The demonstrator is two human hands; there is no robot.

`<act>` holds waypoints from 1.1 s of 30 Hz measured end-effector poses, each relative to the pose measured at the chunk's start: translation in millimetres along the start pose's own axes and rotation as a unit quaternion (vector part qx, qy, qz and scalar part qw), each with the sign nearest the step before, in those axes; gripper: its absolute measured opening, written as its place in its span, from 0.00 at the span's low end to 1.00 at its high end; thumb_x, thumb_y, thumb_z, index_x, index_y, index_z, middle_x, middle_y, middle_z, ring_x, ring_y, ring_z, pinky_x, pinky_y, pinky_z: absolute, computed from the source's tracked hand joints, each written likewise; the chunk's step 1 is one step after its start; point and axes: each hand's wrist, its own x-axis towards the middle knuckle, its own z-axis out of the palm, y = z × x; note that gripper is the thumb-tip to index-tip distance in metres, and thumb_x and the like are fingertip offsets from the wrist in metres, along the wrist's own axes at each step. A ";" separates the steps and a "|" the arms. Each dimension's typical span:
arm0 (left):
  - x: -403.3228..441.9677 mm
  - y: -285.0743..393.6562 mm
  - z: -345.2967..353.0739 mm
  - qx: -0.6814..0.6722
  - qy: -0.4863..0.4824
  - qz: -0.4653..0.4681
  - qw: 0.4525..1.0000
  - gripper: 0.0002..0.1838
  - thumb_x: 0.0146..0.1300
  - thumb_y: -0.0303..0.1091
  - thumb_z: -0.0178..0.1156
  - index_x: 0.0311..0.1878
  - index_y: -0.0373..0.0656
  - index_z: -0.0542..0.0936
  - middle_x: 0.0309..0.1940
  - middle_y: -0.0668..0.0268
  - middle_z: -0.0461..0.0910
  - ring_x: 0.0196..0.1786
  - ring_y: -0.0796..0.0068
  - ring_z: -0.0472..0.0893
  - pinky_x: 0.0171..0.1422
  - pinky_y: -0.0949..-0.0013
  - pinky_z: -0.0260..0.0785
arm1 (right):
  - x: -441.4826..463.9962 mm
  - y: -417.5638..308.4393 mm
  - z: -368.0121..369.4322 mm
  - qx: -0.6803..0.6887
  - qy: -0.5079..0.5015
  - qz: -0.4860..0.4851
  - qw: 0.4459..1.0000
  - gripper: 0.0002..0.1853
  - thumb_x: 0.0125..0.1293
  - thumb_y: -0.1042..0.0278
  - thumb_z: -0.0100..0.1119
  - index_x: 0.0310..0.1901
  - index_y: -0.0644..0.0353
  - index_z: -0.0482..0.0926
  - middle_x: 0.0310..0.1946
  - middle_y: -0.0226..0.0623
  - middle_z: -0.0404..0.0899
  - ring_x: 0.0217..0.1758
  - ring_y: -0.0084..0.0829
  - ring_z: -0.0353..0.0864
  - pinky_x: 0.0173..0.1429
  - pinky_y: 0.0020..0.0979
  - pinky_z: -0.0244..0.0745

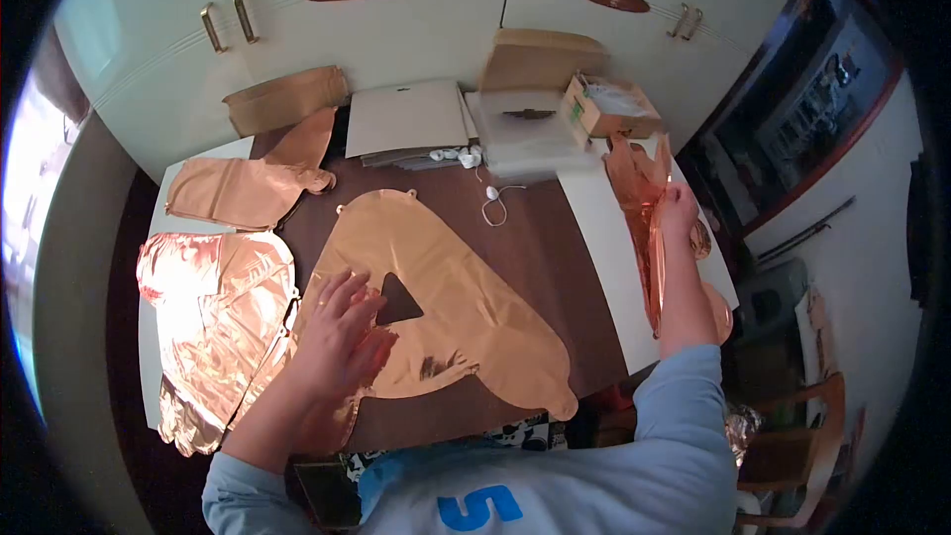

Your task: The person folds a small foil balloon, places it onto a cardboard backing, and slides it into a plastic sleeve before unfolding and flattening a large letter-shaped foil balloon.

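A flat, rose-gold foil balloon shaped like a letter A [456, 287] lies across the brown middle of the table. Over its left leg is my left hand [342, 327], fingers spread, holding nothing. At the right side of the table my right hand [678, 210] has its fingers closed on a crumpled rose-gold foil piece [644, 228], which hangs down along the white strip. Shiny foil balloons [218, 307] are piled at the left edge, and a duller folded one [233, 188] lies behind them.
Along the back stand a cardboard flap [285, 99], a pale flat box [406, 121], a clear plastic sheet [530, 134] and a small open carton [609, 109]. A white string [495, 208] lies near the back middle. A wooden chair [812, 436] is at the lower right.
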 end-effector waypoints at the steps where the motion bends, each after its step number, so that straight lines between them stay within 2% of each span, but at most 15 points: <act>1: 6.6 0.7 3.5 -0.015 -0.003 0.014 1.000 0.22 0.59 0.36 0.68 0.55 0.39 0.80 0.63 0.46 0.73 0.71 0.37 0.67 0.74 0.42 0.61 | -3.2 -13.4 -12.1 0.024 -0.001 0.001 1.000 0.10 0.70 0.64 0.57 0.39 0.62 0.81 0.34 0.47 0.83 0.39 0.43 0.84 0.47 0.40 0.77; 6: 107.0 41.2 64.7 -0.131 -0.008 0.174 0.976 0.17 0.59 0.36 0.68 0.51 0.42 0.82 0.59 0.54 0.78 0.65 0.46 0.74 0.68 0.46 0.68 | -4.4 -19.9 -25.7 0.061 0.022 -0.036 0.997 0.15 0.75 0.58 0.55 0.42 0.63 0.79 0.38 0.46 0.83 0.44 0.44 0.82 0.52 0.40 0.75; 7: 135.5 68.1 65.0 -0.129 -0.053 0.198 0.970 0.17 0.58 0.36 0.68 0.50 0.42 0.83 0.56 0.54 0.79 0.62 0.48 0.76 0.66 0.47 0.69 | -2.2 -11.7 -28.5 0.059 0.016 -0.046 0.997 0.14 0.75 0.58 0.55 0.43 0.63 0.79 0.39 0.46 0.83 0.45 0.44 0.82 0.53 0.40 0.75; 8: 160.1 85.4 106.0 -0.107 -0.003 0.219 0.970 0.18 0.57 0.36 0.68 0.51 0.42 0.83 0.54 0.54 0.80 0.59 0.48 0.77 0.65 0.46 0.69 | -4.2 -8.3 -27.4 0.059 0.006 -0.057 0.997 0.14 0.75 0.58 0.54 0.44 0.63 0.79 0.39 0.45 0.83 0.46 0.45 0.82 0.54 0.40 0.75; 10: 207.0 127.8 163.2 -0.058 -0.065 0.234 0.968 0.18 0.57 0.39 0.66 0.49 0.42 0.83 0.56 0.55 0.80 0.62 0.52 0.76 0.69 0.45 0.64 | -11.9 -32.8 -46.6 0.036 0.016 -0.053 0.998 0.15 0.76 0.58 0.53 0.47 0.63 0.78 0.42 0.45 0.83 0.48 0.45 0.82 0.56 0.39 0.75; 11: 225.3 148.1 192.2 -0.023 -0.087 0.234 0.968 0.21 0.59 0.42 0.64 0.54 0.43 0.82 0.58 0.54 0.79 0.64 0.55 0.74 0.70 0.45 0.63 | -6.9 -17.2 -45.1 0.073 0.036 -0.063 0.995 0.16 0.77 0.57 0.52 0.48 0.64 0.78 0.45 0.45 0.83 0.50 0.44 0.82 0.58 0.39 0.75; 12: 240.9 167.2 214.2 -0.032 -0.114 0.227 0.967 0.24 0.62 0.43 0.61 0.60 0.43 0.79 0.61 0.55 0.77 0.67 0.56 0.73 0.71 0.46 0.61 | -6.6 -20.6 -51.7 0.123 0.036 0.009 0.992 0.18 0.77 0.55 0.51 0.49 0.65 0.78 0.46 0.45 0.83 0.50 0.42 0.81 0.58 0.38 0.74; 13: 254.4 187.1 236.8 -0.083 -0.129 0.212 0.965 0.27 0.63 0.43 0.60 0.65 0.44 0.76 0.63 0.57 0.76 0.68 0.57 0.72 0.74 0.45 0.58 | -2.0 -4.3 -53.4 0.042 0.103 -0.009 0.994 0.19 0.78 0.53 0.50 0.49 0.64 0.78 0.44 0.43 0.82 0.48 0.39 0.81 0.57 0.37 0.75; 15: 260.6 210.1 274.0 -0.035 -0.103 0.197 0.974 0.30 0.64 0.45 0.58 0.71 0.55 0.72 0.71 0.59 0.69 0.76 0.54 0.63 0.79 0.42 0.48 | -13.8 -16.1 -89.1 0.096 0.143 -0.035 0.984 0.20 0.80 0.52 0.48 0.51 0.65 0.77 0.43 0.42 0.81 0.48 0.37 0.80 0.57 0.37 0.74; 18: 254.4 219.3 288.3 -0.012 -0.195 0.203 0.960 0.33 0.67 0.56 0.55 0.72 0.54 0.70 0.77 0.58 0.62 0.81 0.54 0.55 0.82 0.40 0.39 | -34.7 1.2 -142.9 0.124 0.225 0.015 0.966 0.19 0.80 0.57 0.49 0.55 0.66 0.75 0.51 0.43 0.79 0.54 0.34 0.78 0.60 0.34 0.75; 19: 247.8 218.7 273.6 -0.016 -0.208 0.202 0.957 0.34 0.67 0.58 0.54 0.73 0.53 0.70 0.77 0.58 0.61 0.81 0.54 0.54 0.82 0.40 0.37 | -30.9 45.3 -166.6 0.109 0.246 -0.052 0.962 0.19 0.80 0.58 0.48 0.58 0.67 0.75 0.52 0.44 0.78 0.54 0.33 0.78 0.58 0.34 0.77; 21: 242.6 215.1 267.3 -0.015 -0.210 0.204 0.956 0.36 0.68 0.63 0.52 0.73 0.52 0.69 0.78 0.58 0.60 0.81 0.53 0.53 0.83 0.40 0.36 | -38.7 53.6 -229.6 -0.002 0.379 -0.093 0.921 0.19 0.77 0.56 0.55 0.52 0.67 0.76 0.49 0.45 0.81 0.49 0.37 0.80 0.56 0.38 0.78; 25: 238.8 216.9 282.4 -0.003 -0.176 0.210 0.962 0.37 0.68 0.66 0.50 0.73 0.52 0.69 0.77 0.57 0.60 0.81 0.52 0.54 0.82 0.38 0.35 | -26.8 75.5 -381.6 -0.156 0.475 -0.071 0.863 0.19 0.74 0.52 0.57 0.50 0.62 0.78 0.44 0.43 0.82 0.43 0.40 0.82 0.49 0.40 0.81; 29: 235.9 215.5 284.4 -0.022 -0.158 0.211 0.965 0.35 0.68 0.60 0.54 0.72 0.51 0.69 0.74 0.54 0.64 0.80 0.49 0.55 0.83 0.41 0.36 | 14.9 3.3 -368.0 -0.001 0.393 -0.033 0.919 0.17 0.75 0.53 0.55 0.49 0.59 0.79 0.42 0.38 0.81 0.41 0.35 0.82 0.46 0.35 0.80; 33: 236.2 208.1 273.3 -0.178 0.027 0.187 0.966 0.31 0.66 0.48 0.60 0.70 0.49 0.71 0.71 0.52 0.66 0.74 0.48 0.64 0.80 0.44 0.49 | 40.1 -115.6 -267.7 0.192 0.174 0.043 0.965 0.15 0.75 0.54 0.54 0.48 0.56 0.81 0.40 0.33 0.80 0.39 0.29 0.81 0.43 0.30 0.78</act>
